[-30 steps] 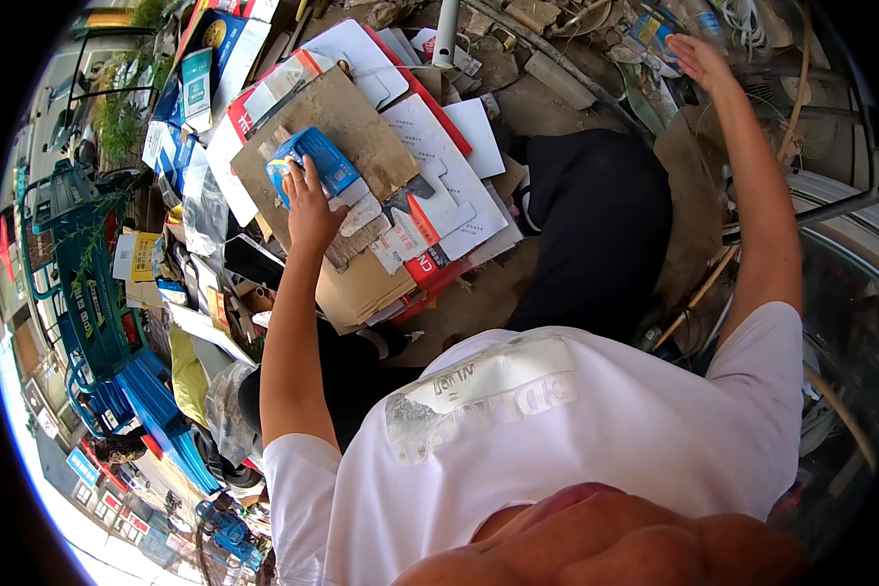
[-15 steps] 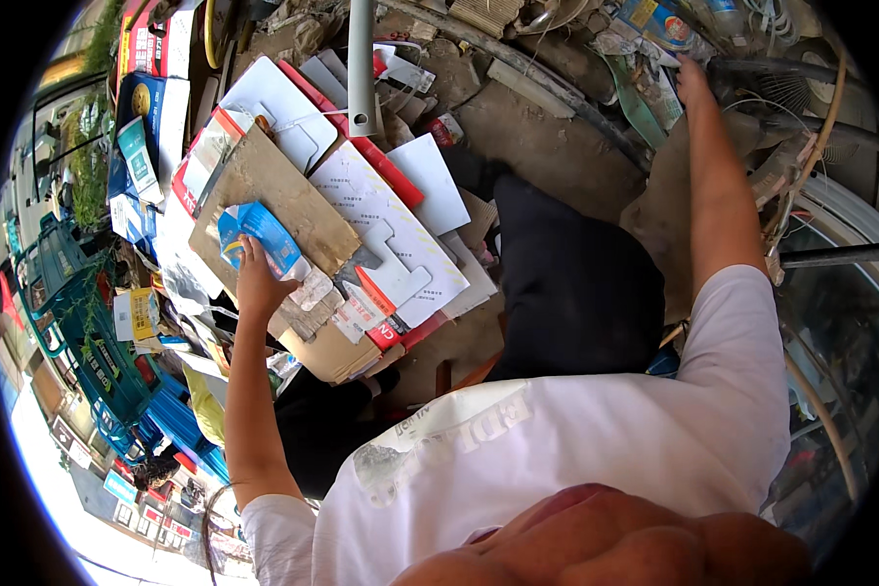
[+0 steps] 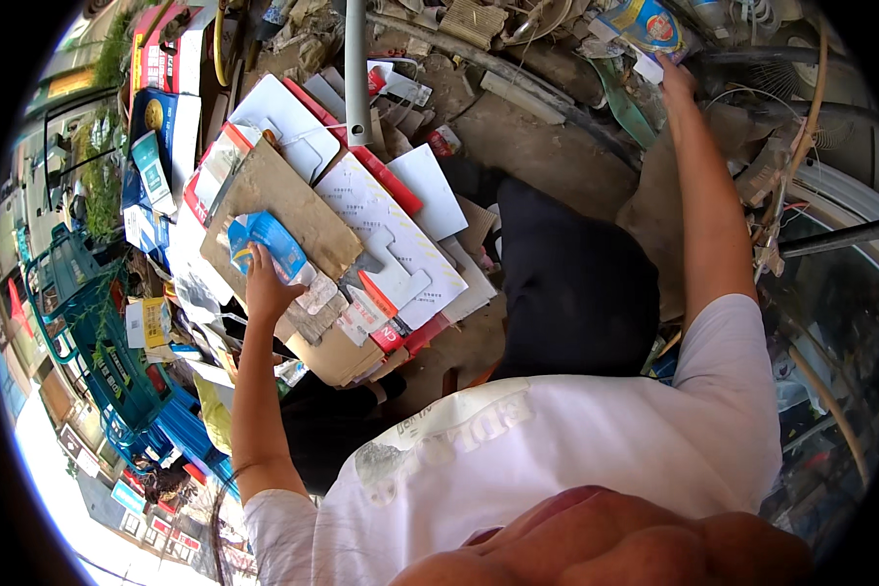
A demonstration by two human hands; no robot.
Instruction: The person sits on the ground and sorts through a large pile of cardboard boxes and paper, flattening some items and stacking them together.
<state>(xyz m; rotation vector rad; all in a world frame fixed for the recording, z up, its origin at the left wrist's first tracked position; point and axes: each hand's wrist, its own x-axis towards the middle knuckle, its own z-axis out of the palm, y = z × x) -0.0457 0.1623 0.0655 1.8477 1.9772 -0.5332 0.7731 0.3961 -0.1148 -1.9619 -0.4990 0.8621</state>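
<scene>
My left hand (image 3: pixel 264 273) has its fingers closed on a blue packaging piece (image 3: pixel 275 241) lying on a worn brown board (image 3: pixel 317 210), atop a stack of flattened white, red and brown cardboard (image 3: pixel 396 273). My right hand (image 3: pixel 676 76), reaching out at the upper right, grips a white scrap (image 3: pixel 648 66) beside or attached to a crumpled blue packet with an orange emblem (image 3: pixel 645 29); the exact join is unclear. Its fingertips are partly hidden by the scrap. A green strip (image 3: pixel 620 107) hangs just left of that hand.
A grey metal pole (image 3: pixel 356 88) stands beyond the stack. Teal plastic crates (image 3: pixel 107 342) and blue cartons (image 3: pixel 161 146) crowd the left. Rubble, a long bar (image 3: pixel 527 88), bamboo-like rods (image 3: pixel 806 137) and a black tube (image 3: pixel 830 242) lie around the right and top. My dark-clad knee (image 3: pixel 576 273) is centred.
My right hand, open a second ago, has closed on the white scrap and drawn slightly left with the blue packet. My left hand stays on the blue piece as the view shifts.
</scene>
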